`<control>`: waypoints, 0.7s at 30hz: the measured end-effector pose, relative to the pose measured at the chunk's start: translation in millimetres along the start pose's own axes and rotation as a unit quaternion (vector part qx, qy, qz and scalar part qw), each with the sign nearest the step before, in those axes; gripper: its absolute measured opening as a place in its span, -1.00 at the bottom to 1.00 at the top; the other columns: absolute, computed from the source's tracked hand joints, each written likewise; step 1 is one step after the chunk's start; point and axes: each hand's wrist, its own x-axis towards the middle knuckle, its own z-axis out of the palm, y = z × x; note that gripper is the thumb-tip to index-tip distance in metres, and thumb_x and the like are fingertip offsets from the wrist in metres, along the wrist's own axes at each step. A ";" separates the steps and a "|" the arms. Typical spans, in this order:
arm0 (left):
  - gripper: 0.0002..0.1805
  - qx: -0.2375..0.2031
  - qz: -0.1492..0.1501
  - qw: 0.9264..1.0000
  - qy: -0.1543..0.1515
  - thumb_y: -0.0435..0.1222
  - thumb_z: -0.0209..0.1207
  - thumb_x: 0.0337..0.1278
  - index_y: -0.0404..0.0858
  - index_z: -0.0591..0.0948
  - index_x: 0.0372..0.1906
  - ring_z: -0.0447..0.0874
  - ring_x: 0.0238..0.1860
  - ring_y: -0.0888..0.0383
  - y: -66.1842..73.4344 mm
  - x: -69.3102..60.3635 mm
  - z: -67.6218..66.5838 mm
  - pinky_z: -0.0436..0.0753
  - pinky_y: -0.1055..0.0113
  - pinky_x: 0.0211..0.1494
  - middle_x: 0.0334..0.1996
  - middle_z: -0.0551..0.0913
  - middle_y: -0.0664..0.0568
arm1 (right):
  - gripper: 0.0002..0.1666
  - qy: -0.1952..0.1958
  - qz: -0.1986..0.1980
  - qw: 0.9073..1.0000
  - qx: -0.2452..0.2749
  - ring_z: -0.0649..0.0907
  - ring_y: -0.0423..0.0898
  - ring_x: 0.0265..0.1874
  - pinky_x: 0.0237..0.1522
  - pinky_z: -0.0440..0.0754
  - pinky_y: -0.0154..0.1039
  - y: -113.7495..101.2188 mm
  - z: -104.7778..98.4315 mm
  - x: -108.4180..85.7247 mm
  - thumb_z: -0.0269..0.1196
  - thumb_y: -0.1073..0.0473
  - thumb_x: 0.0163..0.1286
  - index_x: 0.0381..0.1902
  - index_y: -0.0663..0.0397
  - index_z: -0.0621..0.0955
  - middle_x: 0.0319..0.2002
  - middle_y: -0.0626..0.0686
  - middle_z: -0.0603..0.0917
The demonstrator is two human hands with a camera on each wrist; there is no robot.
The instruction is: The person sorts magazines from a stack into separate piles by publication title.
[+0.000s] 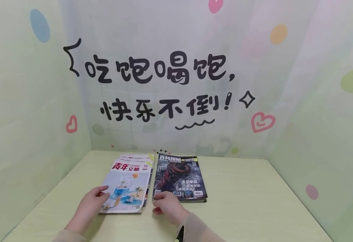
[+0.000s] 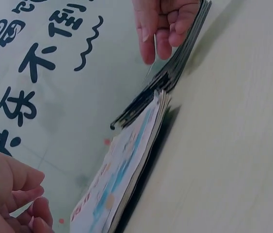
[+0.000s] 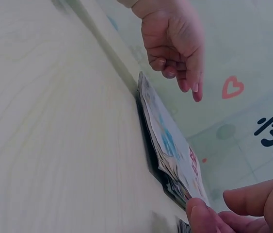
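A stack of white-covered paper magazines [image 1: 128, 181], the top cover printed with a blue ice-lolly beach scene, lies slightly fanned, the lower copies peeking out behind and at the right. Just right of the white stack lies a stack of dark glossy magazines [image 1: 182, 174]. The left hand [image 1: 91, 203] is at the white stack's near left edge, fingers loosely bent and holding nothing; whether it touches, I cannot tell. The right hand [image 1: 171, 205], beige-sleeved, is just right of the white stack's near end, thumb and fingers parted, gripping nothing. Under the white stack is a pale wood-grain table [image 1: 249, 195]; behind it stands a pale printed fabric wall [image 1: 164, 27] with black lettering [image 1: 170, 101]: 吃饱喝饱,快乐不倒! The white stack's cover reads 青年文摘, 16; the dark one, 百科探秘, 10.
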 end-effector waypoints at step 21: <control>-0.59 -0.048 0.048 0.998 -0.015 -0.27 0.13 0.23 -0.37 0.54 0.14 0.52 -0.26 0.09 59.4 2.2 105.9 0.54 0.27 -0.26 -0.21 0.60 -0.06 | -0.58 0.101 -0.050 0.993 -0.020 0.60 -0.10 -0.39 -0.31 0.62 -0.24 12.3 -98.8 -2.4 0.16 0.32 0.35 0.09 0.52 0.49 -0.20 0.17 0.62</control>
